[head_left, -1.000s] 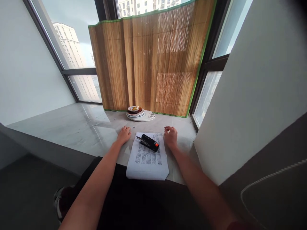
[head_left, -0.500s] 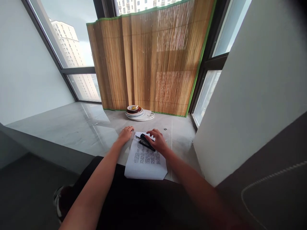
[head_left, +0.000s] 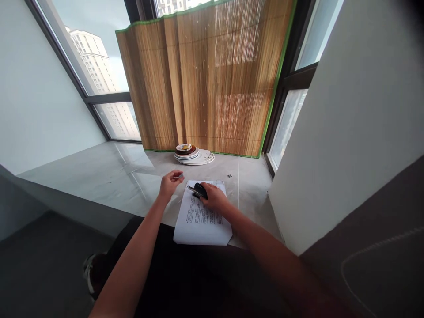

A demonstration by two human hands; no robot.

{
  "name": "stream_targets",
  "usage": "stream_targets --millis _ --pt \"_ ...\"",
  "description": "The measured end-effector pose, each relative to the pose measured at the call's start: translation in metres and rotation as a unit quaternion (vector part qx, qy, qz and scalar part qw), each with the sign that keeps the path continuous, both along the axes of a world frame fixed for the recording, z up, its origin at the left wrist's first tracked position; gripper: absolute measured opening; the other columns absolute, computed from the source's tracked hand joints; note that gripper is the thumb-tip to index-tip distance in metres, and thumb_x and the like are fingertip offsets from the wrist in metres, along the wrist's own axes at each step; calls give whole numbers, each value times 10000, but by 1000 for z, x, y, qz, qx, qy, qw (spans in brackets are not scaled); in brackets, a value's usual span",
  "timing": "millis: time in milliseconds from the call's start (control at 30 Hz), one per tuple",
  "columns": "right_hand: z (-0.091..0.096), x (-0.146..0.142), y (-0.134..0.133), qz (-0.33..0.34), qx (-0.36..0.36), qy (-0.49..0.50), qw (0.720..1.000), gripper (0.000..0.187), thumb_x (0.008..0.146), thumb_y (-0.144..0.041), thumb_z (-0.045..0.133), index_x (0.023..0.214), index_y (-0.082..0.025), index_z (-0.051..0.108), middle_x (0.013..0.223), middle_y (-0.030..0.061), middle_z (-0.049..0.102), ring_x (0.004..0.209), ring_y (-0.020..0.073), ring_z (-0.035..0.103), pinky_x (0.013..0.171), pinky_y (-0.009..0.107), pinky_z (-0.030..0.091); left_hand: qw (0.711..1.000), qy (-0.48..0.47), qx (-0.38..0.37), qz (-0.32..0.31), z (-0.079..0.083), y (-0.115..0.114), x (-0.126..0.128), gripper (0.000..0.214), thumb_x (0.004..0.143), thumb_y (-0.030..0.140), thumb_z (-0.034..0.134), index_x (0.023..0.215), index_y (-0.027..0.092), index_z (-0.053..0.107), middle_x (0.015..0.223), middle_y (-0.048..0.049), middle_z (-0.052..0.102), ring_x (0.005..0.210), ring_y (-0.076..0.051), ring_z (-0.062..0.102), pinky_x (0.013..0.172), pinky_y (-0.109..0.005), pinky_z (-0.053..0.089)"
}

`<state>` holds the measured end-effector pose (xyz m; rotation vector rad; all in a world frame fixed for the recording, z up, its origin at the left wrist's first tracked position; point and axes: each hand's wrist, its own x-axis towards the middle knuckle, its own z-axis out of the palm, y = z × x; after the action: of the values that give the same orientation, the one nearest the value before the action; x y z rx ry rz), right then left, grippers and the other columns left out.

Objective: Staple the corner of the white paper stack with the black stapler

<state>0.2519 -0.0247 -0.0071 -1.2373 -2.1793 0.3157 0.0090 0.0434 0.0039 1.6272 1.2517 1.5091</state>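
My right hand (head_left: 213,197) is wrapped round a black stapler (head_left: 199,190) with its top swung apart and its metal rail showing at the left. Beneath the stapler lies a sheaf of printed paper (head_left: 202,232), its near end curving over the ledge's edge. Left of the sheaf, raised just above the ledge, my left hand (head_left: 169,184) pinches a small grey strip of staples (head_left: 181,176) between thumb and fingers. The palm and fingers of the right hand hide most of the stapler's rear.
A stack of plates (head_left: 194,158) stands at the back of the pale stone ledge (head_left: 132,176). Tiny grey pieces (head_left: 229,176) lie right of the paper. A bamboo blind (head_left: 202,88) covers the window behind, and a white wall (head_left: 338,132) closes the right side.
My left hand has lifted off the ledge with the small strip in its fingertips. My right hand has closed round the stapler, where before its fingers were looser over it.
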Motion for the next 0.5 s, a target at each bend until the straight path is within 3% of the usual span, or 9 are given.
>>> stream_targets --millis 200,300,500 --pt "-1 -4 0 -4 12 -2 1000 347 877 -210 687 1206 -227 579 1140 76 703 1037 239 645 858 302 450 998 33 6 -61 4 -11 1 504 776 560 793 1071 153 751 865 -68 750 734 -182 690 739 -328 577" --pt "-2 -5 0 -14 16 -3 1000 296 905 -234 677 1188 -228 590 1128 80 707 1016 236 649 835 299 450 990 123 36 -59 4 -12 1 388 851 524 730 997 166 771 936 -95 764 826 -214 696 784 -344 561" --pt "-1 -3 2 -12 14 -7 1000 302 910 -273 694 1193 -228 597 1124 77 712 1006 232 650 830 295 445 931 315 110 -148 -1 -16 0 140 933 296 655 967 203 754 1050 -90 737 1040 -249 644 1000 -399 479"
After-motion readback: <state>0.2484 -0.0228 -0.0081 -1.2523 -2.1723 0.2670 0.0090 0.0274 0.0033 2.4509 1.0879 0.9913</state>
